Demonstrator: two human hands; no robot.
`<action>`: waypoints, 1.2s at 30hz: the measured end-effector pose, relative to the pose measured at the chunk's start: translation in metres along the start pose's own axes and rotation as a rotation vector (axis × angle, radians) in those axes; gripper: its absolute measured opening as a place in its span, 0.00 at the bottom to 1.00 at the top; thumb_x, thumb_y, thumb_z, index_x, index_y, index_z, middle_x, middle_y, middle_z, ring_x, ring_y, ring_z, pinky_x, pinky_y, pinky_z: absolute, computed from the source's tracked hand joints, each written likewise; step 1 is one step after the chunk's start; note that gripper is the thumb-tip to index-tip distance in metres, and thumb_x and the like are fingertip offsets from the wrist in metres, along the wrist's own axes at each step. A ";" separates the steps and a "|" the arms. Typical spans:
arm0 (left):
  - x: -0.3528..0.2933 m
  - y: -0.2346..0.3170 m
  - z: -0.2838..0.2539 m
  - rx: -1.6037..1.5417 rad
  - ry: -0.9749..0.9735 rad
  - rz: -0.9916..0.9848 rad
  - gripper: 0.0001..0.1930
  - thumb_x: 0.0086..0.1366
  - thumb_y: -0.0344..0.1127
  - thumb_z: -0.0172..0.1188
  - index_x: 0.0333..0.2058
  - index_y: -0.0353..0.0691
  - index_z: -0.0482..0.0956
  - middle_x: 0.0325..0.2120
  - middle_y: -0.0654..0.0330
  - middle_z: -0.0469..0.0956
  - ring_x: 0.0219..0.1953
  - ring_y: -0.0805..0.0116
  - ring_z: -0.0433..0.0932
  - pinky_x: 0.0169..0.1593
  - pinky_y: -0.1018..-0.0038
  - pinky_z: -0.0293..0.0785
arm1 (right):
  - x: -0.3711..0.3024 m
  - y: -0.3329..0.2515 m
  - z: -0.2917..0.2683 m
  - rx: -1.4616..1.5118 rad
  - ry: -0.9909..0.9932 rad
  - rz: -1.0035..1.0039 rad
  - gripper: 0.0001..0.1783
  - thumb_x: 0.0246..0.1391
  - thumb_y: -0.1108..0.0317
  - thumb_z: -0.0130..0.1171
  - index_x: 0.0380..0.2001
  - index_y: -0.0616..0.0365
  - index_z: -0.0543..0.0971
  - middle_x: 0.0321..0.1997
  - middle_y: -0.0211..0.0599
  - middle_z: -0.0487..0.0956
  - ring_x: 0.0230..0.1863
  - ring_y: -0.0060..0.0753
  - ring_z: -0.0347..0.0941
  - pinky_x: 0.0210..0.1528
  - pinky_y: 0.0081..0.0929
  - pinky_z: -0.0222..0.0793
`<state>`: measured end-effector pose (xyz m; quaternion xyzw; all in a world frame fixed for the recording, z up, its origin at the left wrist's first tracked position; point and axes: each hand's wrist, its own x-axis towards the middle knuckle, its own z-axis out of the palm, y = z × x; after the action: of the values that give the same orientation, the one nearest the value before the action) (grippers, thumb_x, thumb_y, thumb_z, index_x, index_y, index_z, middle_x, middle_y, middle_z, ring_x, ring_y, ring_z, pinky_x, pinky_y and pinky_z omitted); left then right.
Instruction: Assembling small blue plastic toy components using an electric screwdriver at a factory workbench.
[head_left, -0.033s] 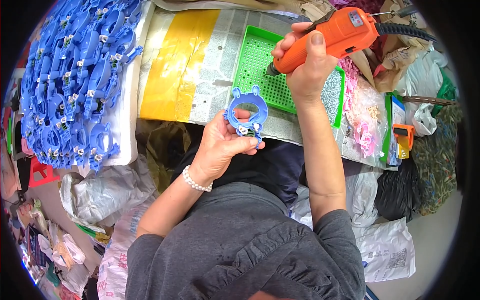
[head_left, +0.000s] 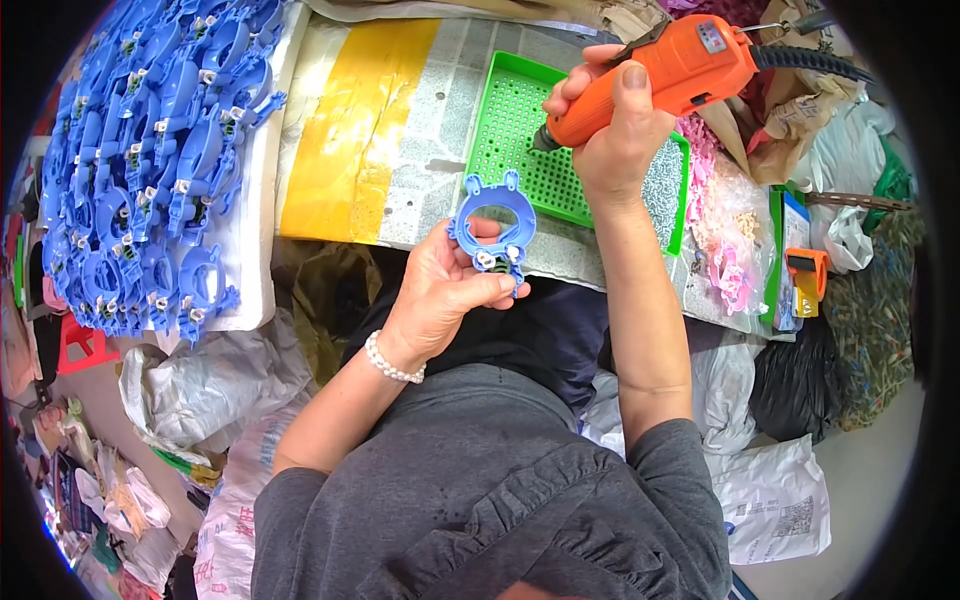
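Blue frame (head_left: pixel 495 196) pinched in left fingers (head_left: pixel 483 291), at near edge of counter (head_left: pixel 432 195): slack grip could drop it. Right fingers (head_left: pixel 632 95) wrap driver (head_left: pixel 690 70) over tray (head_left: pixel 505 120); low swing might spill it.

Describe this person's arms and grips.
Short, dark grey sleeves leave both forearms bare. The left grip, an ungloved hand, has a bracelet of white, pearl-like beads at the wrist; the right grip is also ungloved, without jewellery in view.
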<state>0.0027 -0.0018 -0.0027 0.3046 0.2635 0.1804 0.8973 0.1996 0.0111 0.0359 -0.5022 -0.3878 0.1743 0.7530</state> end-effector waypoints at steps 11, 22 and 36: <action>0.001 -0.002 -0.001 -0.002 0.003 -0.001 0.22 0.52 0.20 0.60 0.46 0.34 0.64 0.32 0.55 0.75 0.31 0.64 0.81 0.32 0.77 0.79 | -0.001 0.000 -0.002 -0.043 -0.044 -0.022 0.25 0.54 0.50 0.52 0.37 0.67 0.68 0.22 0.38 0.71 0.21 0.31 0.69 0.26 0.28 0.70; 0.000 0.000 0.003 0.046 0.038 -0.004 0.20 0.52 0.20 0.59 0.43 0.34 0.65 0.31 0.57 0.75 0.30 0.66 0.80 0.31 0.77 0.78 | -0.007 -0.031 -0.007 0.212 -0.085 0.012 0.34 0.52 0.38 0.46 0.40 0.63 0.69 0.24 0.35 0.71 0.24 0.32 0.66 0.33 0.34 0.65; 0.000 -0.004 0.004 0.085 0.030 0.026 0.16 0.55 0.23 0.59 0.43 0.39 0.68 0.32 0.59 0.78 0.30 0.68 0.81 0.31 0.81 0.76 | -0.069 -0.061 0.011 0.441 -0.399 0.099 0.49 0.40 0.23 0.47 0.51 0.55 0.65 0.30 0.29 0.72 0.28 0.28 0.68 0.35 0.33 0.65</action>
<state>0.0054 -0.0069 -0.0027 0.3430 0.2803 0.1854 0.8772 0.1392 -0.0538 0.0642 -0.3007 -0.4557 0.3862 0.7435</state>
